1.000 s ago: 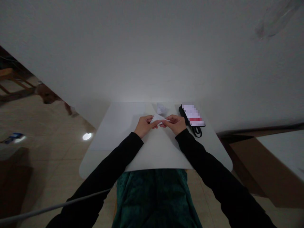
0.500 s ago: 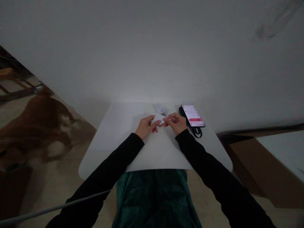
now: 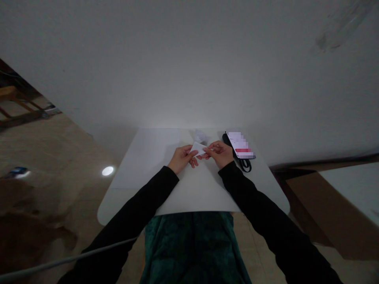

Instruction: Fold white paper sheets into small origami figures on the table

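Dog [image 3: 32,236] has shifted lower at left since the earlier frame; over the bench [image 3: 192,193], left hand [image 3: 180,158] and right hand [image 3: 222,156] pinch folded paper [image 3: 199,148] from opposite sides. Likely light and easily creased, it is best held by its edges.

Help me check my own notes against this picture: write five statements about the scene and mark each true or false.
1. The left hand and the right hand both hold the paper. True.
2. The phone is to the right of the right hand. True.
3. The phone is dark all over. False: the phone shows a pale, lit face with some red.
4. A large sheet covers part of the left side of the table. True.
5. The paper lies on the sheet, untouched. False: the paper is held to the right of the sheet.
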The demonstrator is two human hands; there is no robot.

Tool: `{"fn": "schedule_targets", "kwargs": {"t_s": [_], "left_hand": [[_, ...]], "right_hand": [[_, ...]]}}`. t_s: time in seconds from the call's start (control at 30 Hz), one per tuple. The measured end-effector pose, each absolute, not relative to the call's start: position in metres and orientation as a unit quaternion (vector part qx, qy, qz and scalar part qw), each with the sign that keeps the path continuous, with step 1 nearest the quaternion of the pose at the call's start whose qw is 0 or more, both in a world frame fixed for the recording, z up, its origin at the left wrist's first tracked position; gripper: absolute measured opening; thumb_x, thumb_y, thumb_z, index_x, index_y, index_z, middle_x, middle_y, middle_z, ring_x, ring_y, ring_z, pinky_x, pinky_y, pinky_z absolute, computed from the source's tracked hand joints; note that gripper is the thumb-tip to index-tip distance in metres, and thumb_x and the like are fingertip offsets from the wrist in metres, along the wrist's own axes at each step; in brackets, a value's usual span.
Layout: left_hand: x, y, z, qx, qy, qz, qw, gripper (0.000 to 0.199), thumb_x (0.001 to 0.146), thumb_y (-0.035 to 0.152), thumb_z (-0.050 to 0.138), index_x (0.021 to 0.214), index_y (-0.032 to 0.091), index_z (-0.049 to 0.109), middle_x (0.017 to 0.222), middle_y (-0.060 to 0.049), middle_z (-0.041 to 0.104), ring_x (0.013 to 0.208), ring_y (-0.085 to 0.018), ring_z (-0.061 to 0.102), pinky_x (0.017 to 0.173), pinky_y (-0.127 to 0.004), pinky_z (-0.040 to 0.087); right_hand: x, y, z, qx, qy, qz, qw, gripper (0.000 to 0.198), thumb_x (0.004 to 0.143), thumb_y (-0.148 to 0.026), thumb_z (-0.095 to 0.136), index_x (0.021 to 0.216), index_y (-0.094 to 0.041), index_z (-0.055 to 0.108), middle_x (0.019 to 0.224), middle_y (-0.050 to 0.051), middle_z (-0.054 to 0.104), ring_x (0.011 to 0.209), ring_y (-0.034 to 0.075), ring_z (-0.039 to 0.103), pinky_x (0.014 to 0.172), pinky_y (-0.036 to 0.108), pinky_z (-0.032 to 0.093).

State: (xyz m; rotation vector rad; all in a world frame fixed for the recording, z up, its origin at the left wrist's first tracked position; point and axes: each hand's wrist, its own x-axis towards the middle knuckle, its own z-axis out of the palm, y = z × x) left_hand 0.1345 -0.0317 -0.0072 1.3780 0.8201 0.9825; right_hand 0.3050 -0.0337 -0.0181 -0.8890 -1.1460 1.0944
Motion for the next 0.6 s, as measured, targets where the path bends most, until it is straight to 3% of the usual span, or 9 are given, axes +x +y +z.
{"fn": "schedule_targets", "kwargs": {"t_s": [0.13, 0.37, 0.6], "left_hand": [[0.1343, -0.0322, -0.0066, 0.597, 0.359, 0.412, 0.587, 0.04, 0.076, 0.049, 0.066, 0.088, 0.011, 0.058, 0.063, -0.002, 0.063, 0.036, -0.006, 0.051, 0.032, -0.016, 0.039], [0.1345, -0.0326, -0.0066, 0.603, 0.357, 0.403, 0.589, 0.039, 0.077, 0.049, 0.065, 0.085, 0.011, 0.057, 0.059, 0.0, 0.062, 0.033, -0.004, 0.046, 0.03, -0.016, 0.034], [0.132, -0.0324, -0.0052, 0.606, 0.368, 0.399, 0.581, 0.039, 0.08, 0.049, 0.062, 0.089, 0.011, 0.058, 0.058, 0.0, 0.063, 0.031, -0.004, 0.044, 0.029, -0.015, 0.031]], "right_hand": [[0.3053, -0.0341, -0.0164, -0.383, -0.494, 0.482, 0.614, 0.032, 0.06, -0.033, 0.082, 0.071, -0.019, 0.056, 0.054, -0.001, 0.067, 0.049, 0.019, 0.068, 0.043, 0.023, 0.052], [0.3077, -0.0317, -0.0159, -0.41, -0.461, 0.514, 0.596, 0.036, 0.053, -0.035, 0.085, 0.071, -0.018, 0.058, 0.055, 0.001, 0.069, 0.05, 0.02, 0.069, 0.043, 0.025, 0.055], [0.3114, -0.031, -0.0145, -0.414, -0.479, 0.527, 0.567, 0.032, 0.058, -0.039, 0.081, 0.073, -0.015, 0.066, 0.06, 0.004, 0.07, 0.056, 0.021, 0.07, 0.048, 0.027, 0.058]]}}
